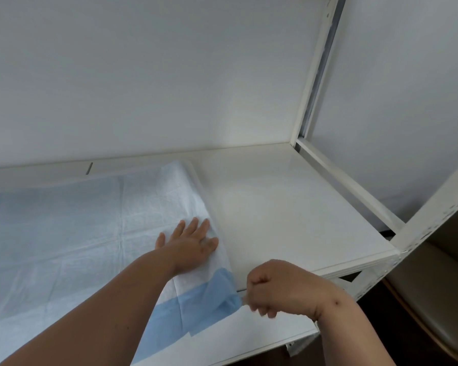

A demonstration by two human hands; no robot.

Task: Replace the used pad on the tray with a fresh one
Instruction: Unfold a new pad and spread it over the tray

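One pad [64, 233], two hands [189, 245] [275, 286], one shelf [288, 202]

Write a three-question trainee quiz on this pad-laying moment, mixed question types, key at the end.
1. True or false: the left hand lies flat, fingers straight, on the pad.
2. Multiple choice: the right hand is at
A. the pad's far left edge
B. the pad's near right corner, fingers curled at its edge
C. the shelf post
3. Fill in: the folded-over corner of the pad shows a darker ____ backing.

Key
1. True.
2. B. The fingers look pinched on the corner, though the contact is partly hidden.
3. Blue.
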